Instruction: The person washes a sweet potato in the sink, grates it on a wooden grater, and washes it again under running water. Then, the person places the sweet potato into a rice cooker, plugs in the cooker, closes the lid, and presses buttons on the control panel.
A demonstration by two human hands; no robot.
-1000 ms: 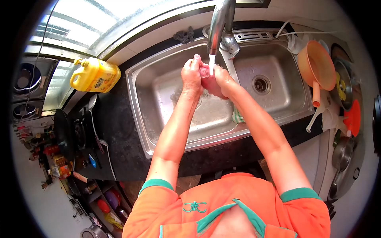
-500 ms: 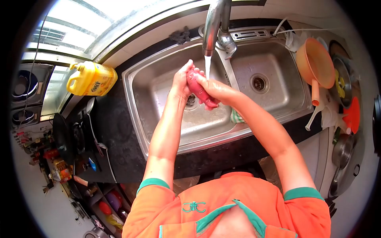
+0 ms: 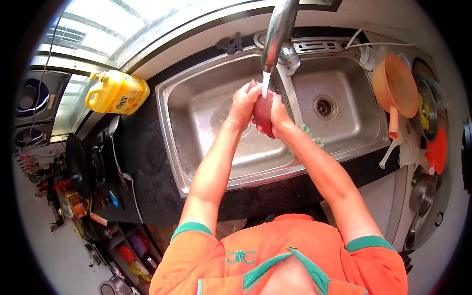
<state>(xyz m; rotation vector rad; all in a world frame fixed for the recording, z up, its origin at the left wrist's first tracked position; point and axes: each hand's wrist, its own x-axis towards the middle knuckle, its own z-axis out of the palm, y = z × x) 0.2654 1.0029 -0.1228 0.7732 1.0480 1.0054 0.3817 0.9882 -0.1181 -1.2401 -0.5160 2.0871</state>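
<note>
Under the running faucet [image 3: 276, 42], a reddish-purple sweet potato [image 3: 263, 112] is held between both my hands over the left sink basin [image 3: 194, 105]. My left hand [image 3: 242, 106] curls round its left side, and my right hand [image 3: 280, 117] grips it from the right. A stream of water [image 3: 266, 82] falls onto its upper end. My fingers hide parts of the sweet potato and most of the drain below. A green-and-white cloth [image 3: 312, 135] lies over the divider beside my right forearm.
Left of the sink stands a yellow soap jug [image 3: 119, 92] on the black counter [image 3: 140, 162]. The right basin [image 3: 351, 105] has a drain. An orange dipper [image 3: 393, 86] and pans [image 3: 424, 194] are at the right. Dark scrubber [image 3: 230, 44] lies behind the sink.
Both hands have shifted slightly right with the sweet potato, which is now turned more upright. The left hand has moved closer to the water stream. More of the cloth shows.
</note>
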